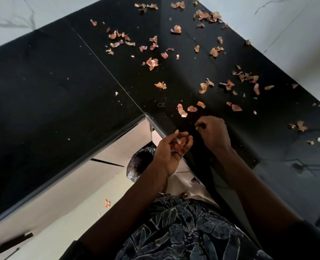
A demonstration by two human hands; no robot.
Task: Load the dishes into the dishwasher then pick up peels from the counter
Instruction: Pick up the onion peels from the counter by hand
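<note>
2 hands (171,147), approx 70 peels (152,63), 1 ctr (61,81)

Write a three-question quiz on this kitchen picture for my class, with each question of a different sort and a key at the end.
1. True or false: the left hand is cupped round gathered peels.
2. Multiple choice: the right hand is
A) lifting a plate
B) pinching a scrap low over the black counter
C) flat against the wall
3. Fill the gap: one stray peel lies off the counter, on the ____.

Key: 1 true; 2 B; 3 floor.
</note>
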